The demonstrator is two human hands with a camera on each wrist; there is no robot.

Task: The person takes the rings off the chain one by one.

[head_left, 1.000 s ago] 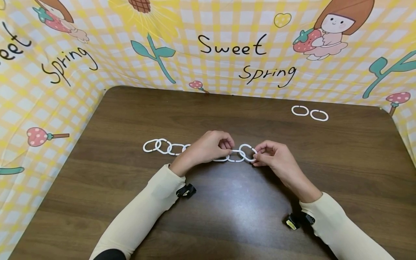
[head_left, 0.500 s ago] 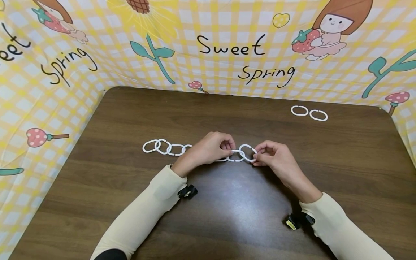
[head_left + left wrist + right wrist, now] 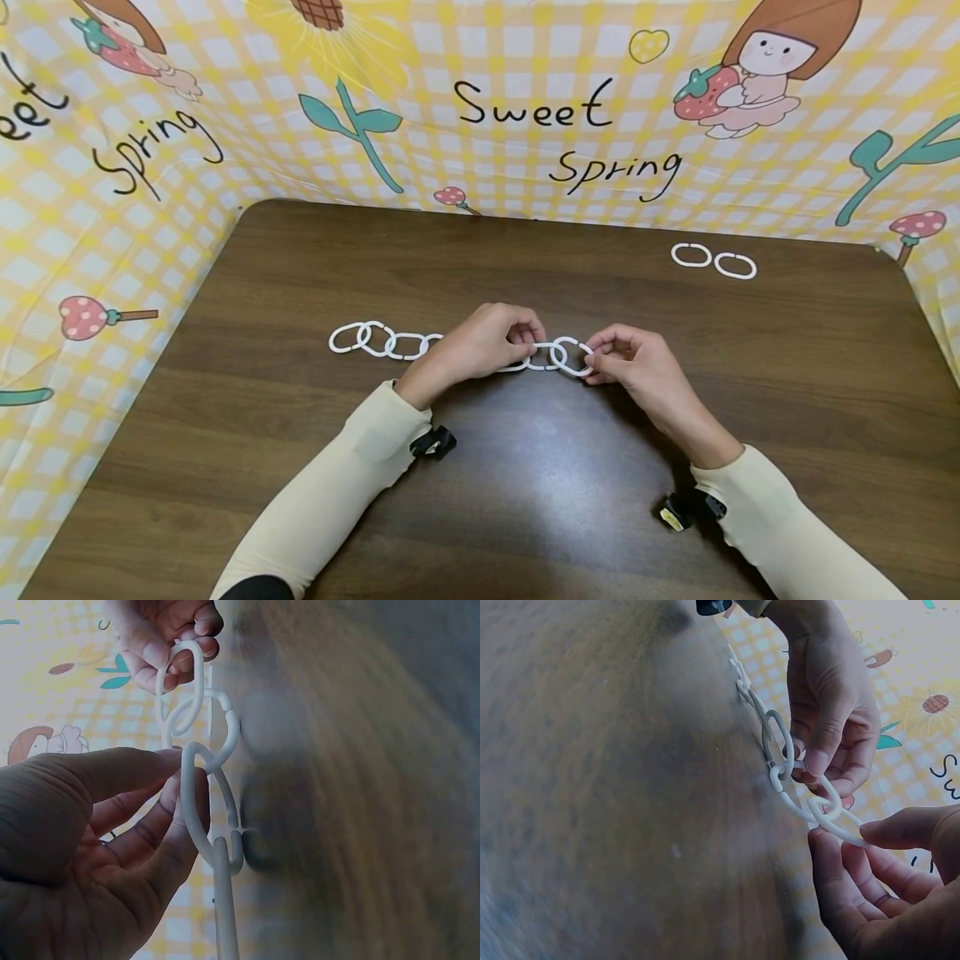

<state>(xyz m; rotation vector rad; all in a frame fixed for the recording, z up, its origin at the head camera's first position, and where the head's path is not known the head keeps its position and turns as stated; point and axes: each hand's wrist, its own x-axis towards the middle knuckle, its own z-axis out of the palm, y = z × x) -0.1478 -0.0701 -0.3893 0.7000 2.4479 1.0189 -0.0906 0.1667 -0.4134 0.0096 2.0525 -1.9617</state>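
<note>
The left hand pinches the adjoining link of the white chain, the right hand its end link. The chain runs leftward past the left hand, long axis sideways across the table; compared with half a second ago, the end link sits slightly lower.
</note>
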